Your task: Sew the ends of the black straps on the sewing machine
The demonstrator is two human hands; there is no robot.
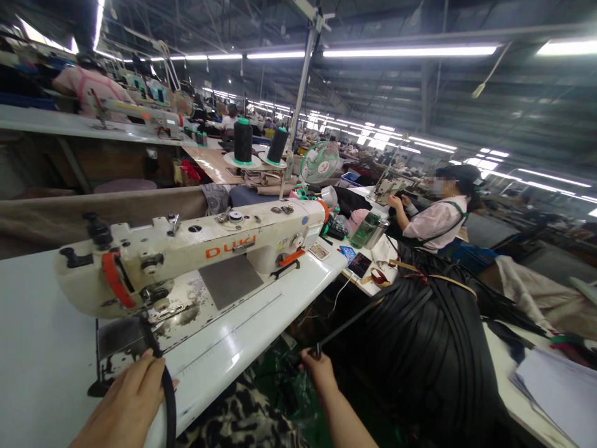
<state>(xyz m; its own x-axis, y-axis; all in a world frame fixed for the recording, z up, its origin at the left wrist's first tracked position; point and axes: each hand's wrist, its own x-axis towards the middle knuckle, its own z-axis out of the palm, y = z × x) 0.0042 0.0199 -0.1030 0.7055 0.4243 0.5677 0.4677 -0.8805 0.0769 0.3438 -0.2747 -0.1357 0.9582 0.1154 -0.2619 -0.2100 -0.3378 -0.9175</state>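
Observation:
A cream sewing machine [209,249] marked in orange stands on a white table [41,348]. My left hand [128,401] rests near the needle end, fingers curled round a black strip [165,386] that loops from under the presser foot. Off the table's front edge, my right hand [319,367] pinches the end of another long black strip [359,317]. That strip runs up to a big bundle of black strips [429,336] tied with a tan band on the right.
Two black thread cones [242,142] and a small green fan [319,162] stand behind the machine. A water bottle [366,229], phone and small items lie at the table's far end. A person in a pale shirt [438,214] works at the adjoining station. White paper sheets [559,389] lie lower right.

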